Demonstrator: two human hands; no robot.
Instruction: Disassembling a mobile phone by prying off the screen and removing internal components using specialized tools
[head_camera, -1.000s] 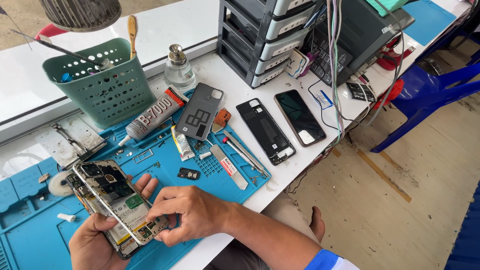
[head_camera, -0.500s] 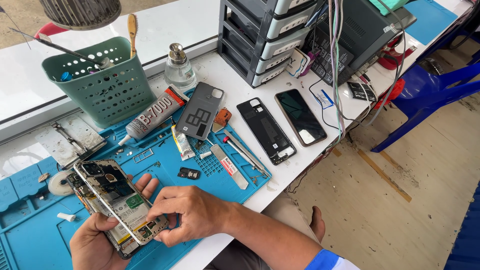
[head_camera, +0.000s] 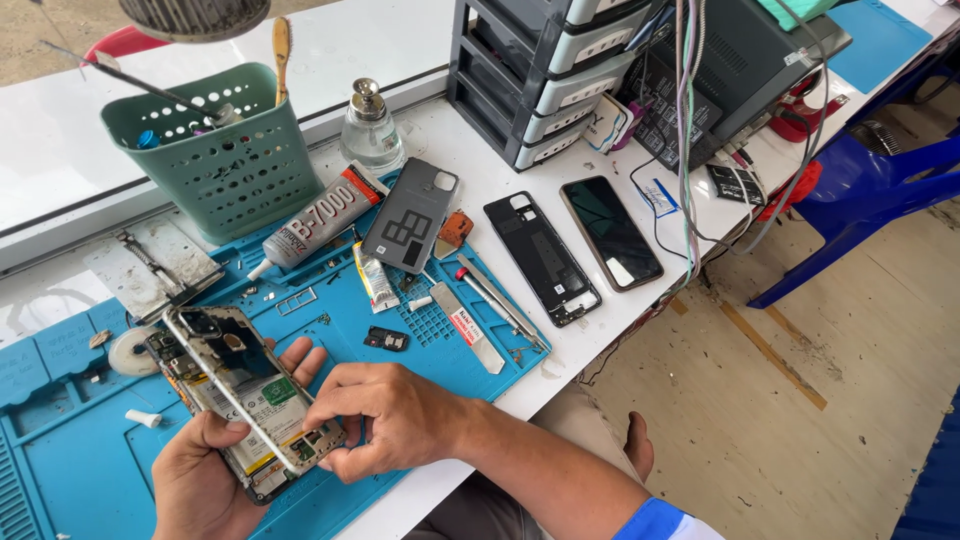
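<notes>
Cluttered blue mat (head_camera: 60, 470) on the worktop; left hand (head_camera: 205, 485) cradles the opened phone (head_camera: 240, 395), right hand (head_camera: 385, 415) pinches its lower edge — a slip could crack the board.

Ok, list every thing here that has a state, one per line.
Opened phone: back off, board exposed, held in left hand.
Right hand: fingertips pinching the phone's lower end.
Grey back cover: detached, on the blue mat.
Intact phone: screen dark.
Glue tube: lying flat.
</notes>
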